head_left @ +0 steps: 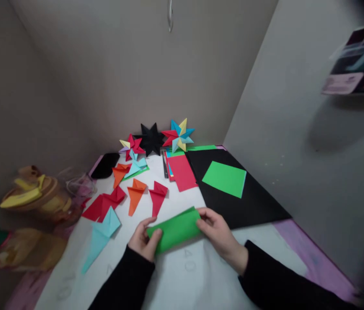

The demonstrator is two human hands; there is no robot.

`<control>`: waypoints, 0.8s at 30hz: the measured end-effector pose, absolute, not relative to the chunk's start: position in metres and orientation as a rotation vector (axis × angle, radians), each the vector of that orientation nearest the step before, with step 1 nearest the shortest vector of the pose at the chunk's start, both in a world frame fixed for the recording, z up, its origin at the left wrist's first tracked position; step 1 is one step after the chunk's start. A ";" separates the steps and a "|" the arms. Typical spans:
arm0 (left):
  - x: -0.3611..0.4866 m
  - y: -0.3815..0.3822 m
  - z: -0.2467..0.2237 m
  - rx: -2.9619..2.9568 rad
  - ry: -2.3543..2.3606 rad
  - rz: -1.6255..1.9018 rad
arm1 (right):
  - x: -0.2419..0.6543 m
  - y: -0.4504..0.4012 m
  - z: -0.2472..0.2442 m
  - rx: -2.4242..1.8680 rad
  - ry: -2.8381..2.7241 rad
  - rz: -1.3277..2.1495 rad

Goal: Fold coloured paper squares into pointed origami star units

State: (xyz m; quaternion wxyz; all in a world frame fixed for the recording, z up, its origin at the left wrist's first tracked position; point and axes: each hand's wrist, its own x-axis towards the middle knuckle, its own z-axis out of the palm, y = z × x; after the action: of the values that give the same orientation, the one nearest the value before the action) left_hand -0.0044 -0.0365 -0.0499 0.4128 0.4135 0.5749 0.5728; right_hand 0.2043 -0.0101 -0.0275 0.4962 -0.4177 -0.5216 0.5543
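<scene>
Sleeves (125, 277): blk, near, one L, one R.
L hand (144, 242): thumb + fingers pinching L end of green paper (175, 232).
R hand (219, 234): thumb + fingers pinching its R end.
Green paper: folded over, held btwn both hands, near ctr., above white sheet (182, 288).
Folded pcs (135, 196): left; red, orange + lt. blue, on white sheet, nearest one lt. blue.
Green sheet (225, 178): right, flat on blk sheet (233, 213).
Red sheet (182, 173): far ctr., just L of blk sheet.
Stars (179, 137): far, by wall (136, 56); blk one btwn two multicol. ones.
Phone (106, 165): far L, dark.
</scene>
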 end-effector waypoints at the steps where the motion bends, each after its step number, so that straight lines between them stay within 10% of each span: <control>1: -0.003 -0.037 -0.047 1.053 1.425 1.423 | 0.204 -0.011 -0.028 -1.029 -1.266 1.318; 24: -0.007 -0.060 -0.034 1.036 1.348 1.412 | 0.187 -0.010 -0.029 -0.914 -1.068 1.270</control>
State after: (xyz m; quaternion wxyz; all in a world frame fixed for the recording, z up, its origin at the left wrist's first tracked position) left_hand -0.0070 -0.0597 -0.0341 0.4493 0.4189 0.5449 0.5708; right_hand 0.1866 -0.0100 -0.0295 0.5838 -0.3915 -0.4578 0.5443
